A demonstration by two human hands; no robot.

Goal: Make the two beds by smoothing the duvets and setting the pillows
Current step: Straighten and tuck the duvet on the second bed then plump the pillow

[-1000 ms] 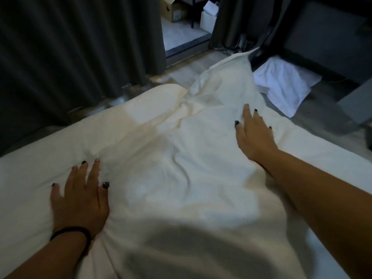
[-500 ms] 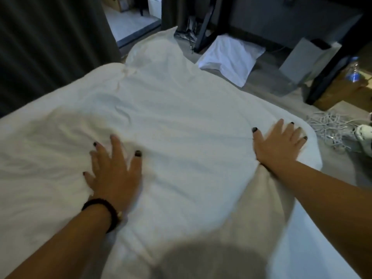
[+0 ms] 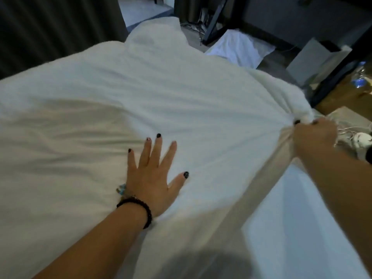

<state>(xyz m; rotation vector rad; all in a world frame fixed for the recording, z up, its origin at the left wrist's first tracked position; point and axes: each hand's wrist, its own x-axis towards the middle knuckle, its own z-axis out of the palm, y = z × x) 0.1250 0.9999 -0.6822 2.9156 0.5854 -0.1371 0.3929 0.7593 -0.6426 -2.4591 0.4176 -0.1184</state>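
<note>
Bed (image 3: pixel 302 228), dim room: white duvet (image 3: pixel 181 93) spread across it. Left hand (image 3: pixel 153 178) flat on duvet, fingers wide. Right hand (image 3: pixel 314 135) at right edge, fingers gripping bunched duvet. White pillow (image 3: pixel 239 49) on far floor.

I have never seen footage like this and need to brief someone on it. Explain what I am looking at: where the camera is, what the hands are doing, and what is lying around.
There is no machine here. A person wears a wide-angle camera on the head, so the single view looks forward and down over their own arms.

The big white surface is a duvet spread over a bed. The left hand, with a dark bead bracelet at the wrist, lies flat on it with fingers spread. The right hand grips a bunched edge of the duvet at the bed's right side, and creases run toward that grip.

On the floor beyond the bed lies a white pillow. At the right edge are tangled white cables. A dark curtain hangs at the far left.
</note>
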